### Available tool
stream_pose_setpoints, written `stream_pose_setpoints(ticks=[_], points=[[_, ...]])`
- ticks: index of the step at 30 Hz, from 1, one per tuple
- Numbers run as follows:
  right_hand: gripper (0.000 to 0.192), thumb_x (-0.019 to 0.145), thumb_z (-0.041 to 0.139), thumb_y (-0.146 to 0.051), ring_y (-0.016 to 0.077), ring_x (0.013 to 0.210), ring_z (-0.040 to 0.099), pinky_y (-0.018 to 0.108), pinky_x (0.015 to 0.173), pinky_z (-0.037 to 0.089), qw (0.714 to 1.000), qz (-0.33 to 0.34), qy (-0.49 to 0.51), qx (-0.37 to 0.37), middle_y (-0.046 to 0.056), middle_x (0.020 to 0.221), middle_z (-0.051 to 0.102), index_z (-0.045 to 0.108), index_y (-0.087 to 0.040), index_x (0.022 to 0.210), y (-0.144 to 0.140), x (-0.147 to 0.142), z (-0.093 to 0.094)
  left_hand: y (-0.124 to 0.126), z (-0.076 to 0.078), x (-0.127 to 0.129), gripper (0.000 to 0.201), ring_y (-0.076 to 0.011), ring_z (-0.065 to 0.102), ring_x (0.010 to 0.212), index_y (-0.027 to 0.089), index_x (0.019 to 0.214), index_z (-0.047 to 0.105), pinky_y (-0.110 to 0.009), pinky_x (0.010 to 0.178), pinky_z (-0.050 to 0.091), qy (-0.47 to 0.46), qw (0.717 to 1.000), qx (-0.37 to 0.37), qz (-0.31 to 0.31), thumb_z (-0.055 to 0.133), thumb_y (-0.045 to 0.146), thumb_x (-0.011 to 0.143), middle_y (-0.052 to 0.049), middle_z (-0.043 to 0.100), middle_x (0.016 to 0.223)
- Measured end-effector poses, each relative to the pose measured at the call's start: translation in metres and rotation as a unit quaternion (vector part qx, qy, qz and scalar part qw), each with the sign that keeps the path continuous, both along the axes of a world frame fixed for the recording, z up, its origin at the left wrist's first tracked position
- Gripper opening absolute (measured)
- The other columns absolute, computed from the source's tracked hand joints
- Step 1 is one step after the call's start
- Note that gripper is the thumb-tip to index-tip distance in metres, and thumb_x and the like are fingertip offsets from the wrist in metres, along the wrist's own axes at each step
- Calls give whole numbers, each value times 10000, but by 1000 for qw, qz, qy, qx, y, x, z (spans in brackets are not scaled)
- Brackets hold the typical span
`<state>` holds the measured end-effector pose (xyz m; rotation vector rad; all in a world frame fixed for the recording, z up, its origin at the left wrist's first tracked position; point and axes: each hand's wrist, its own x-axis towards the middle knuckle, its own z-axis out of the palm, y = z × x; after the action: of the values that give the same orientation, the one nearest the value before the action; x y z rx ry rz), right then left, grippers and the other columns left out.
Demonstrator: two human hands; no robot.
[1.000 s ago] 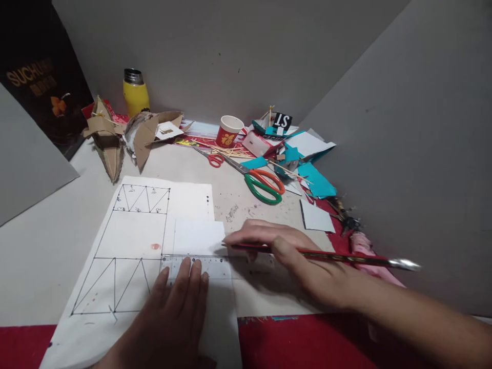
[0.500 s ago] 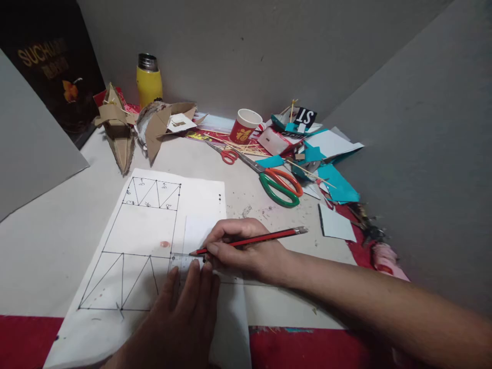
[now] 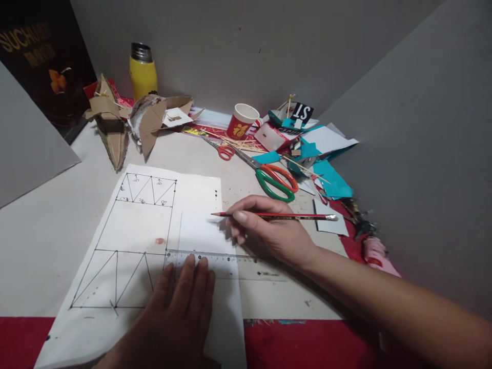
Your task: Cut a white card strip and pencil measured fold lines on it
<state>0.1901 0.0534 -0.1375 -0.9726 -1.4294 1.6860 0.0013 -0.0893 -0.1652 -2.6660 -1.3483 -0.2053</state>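
Pinching a pencil (image 3: 277,217), the right hand (image 3: 269,230) hovers; the left hand (image 3: 180,307) presses flat fingers (image 3: 192,271) on the ruler (image 3: 223,264).

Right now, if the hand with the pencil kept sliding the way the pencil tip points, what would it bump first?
The right hand aims its pencil leftward over the white sheet. Only flat paper shows ahead, so the way looks free, though height is uncertain.

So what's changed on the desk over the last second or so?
The right hand, gripping the pencil throughout, brought its tip in to the ruler's edge half a second ago, then lifted it up and away; the tip now sits over the small white sheet. The left hand has stayed flat, pressing the ruler down. The drawing sheet, scissors and paper cup kept their places.
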Motion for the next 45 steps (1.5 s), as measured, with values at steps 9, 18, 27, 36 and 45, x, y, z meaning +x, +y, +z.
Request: stream_pose_setpoints(ticks=[9, 18, 27, 36, 45], points=[[153, 838, 723, -301, 102, 574, 628, 219, 523, 535, 999, -17, -45, -11, 28, 716, 699, 693, -160, 891, -17, 24, -7, -1, 1, 1, 689, -344, 423, 1341, 172, 1290, 634, -477, 1083, 270, -16, 1000, -19, 13, 532, 666, 819, -127, 580, 1395], [73, 808, 713, -201, 92, 572, 634, 209, 549, 533, 996, 48, -74, -7, 18, 702, 704, 690, -155, 861, -22, 7, 4, 0, 1, 1, 691, -336, 470, 1297, 159, 1280, 638, -478, 1066, 261, -19, 1000, -17, 5, 538, 662, 817, -134, 589, 1378], [117, 852, 710, -287, 68, 548, 618, 181, 539, 530, 998, -18, 39, -54, 3, 695, 706, 681, -176, 877, -26, 5, -17, 2, 0, -3, 676, -335, 466, 1295, 152, 1286, 631, -473, 1064, 258, -15, 1000, -2, -17, 493, 651, 850, -139, 599, 1373], [116, 860, 709, -283, 71, 542, 606, 192, 537, 532, 998, -20, 31, -44, 8, 697, 704, 670, -174, 866, -27, 4, -17, -2, 1, 2, 671, -337, 438, 1328, 161, 1295, 630, -488, 1098, 241, -21, 999, -26, 13, 523, 642, 839, -138, 571, 1401], [121, 854, 714, -284, 65, 540, 602, 185, 532, 517, 999, -24, 33, -35, 5, 697, 703, 668, -173, 870, -29, 5, -18, -2, 1, 3, 672, -340, 442, 1324, 158, 1290, 633, -486, 1111, 223, -31, 999, -33, 17, 546, 637, 827, -138, 574, 1397]])
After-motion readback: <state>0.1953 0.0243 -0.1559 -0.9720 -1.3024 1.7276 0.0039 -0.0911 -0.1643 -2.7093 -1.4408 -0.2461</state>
